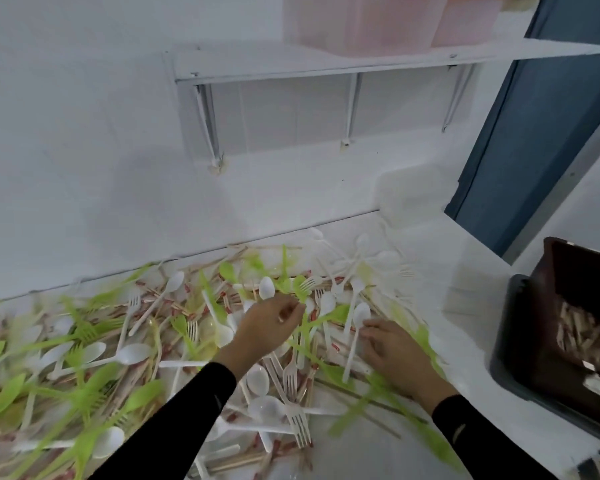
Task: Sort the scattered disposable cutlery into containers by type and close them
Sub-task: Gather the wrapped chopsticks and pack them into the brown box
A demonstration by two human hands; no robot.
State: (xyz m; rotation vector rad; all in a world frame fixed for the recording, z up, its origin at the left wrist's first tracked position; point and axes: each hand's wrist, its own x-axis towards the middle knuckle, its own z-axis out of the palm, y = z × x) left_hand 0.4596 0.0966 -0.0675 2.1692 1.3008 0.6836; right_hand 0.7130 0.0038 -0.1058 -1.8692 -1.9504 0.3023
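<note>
Spread over the white tabletop [458, 271], filling the lower left and centre of the frame: a heap of disposable cutlery [118, 341], bright green and white plastic forks and spoons mixed with thin wooden sticks bearing red marks. Blurred toward the left edge, single pieces there hard to separate. Cut off by the bottom and left edges.

At the centre of the frame: left hand [269, 329], raised just over the heap, fingers [293, 310] bunched together beside the stem of a bright green plastic fork [302, 288]. Impossible to tell whether pinching that stem or merely next to it.

Just right of it: right hand [392, 348], palm down, low on the heap, curled fingertips [367, 328] touching the neck of a white plastic spoon [361, 315]. Thumb hidden beneath the hand, so no telling whether gripping or only touching. Black sleeves [174, 420] on both forearms.

At the right edge: a dark brown open box [565, 271], partly cut off, holding pale wooden pieces [579, 337] too smeared to name by type. Seated on or in a black base [510, 348]; which of the two, unclear.

Across the upper part: a white wall shelf [326, 62] on brackets, carrying two pink translucent tubs [361, 26] cropped by the top edge. Against the wall at the tabletop's far right corner: a faint translucent shape [409, 199], too washed out to identify. At the upper right, a dark blue panel [541, 133].
</note>
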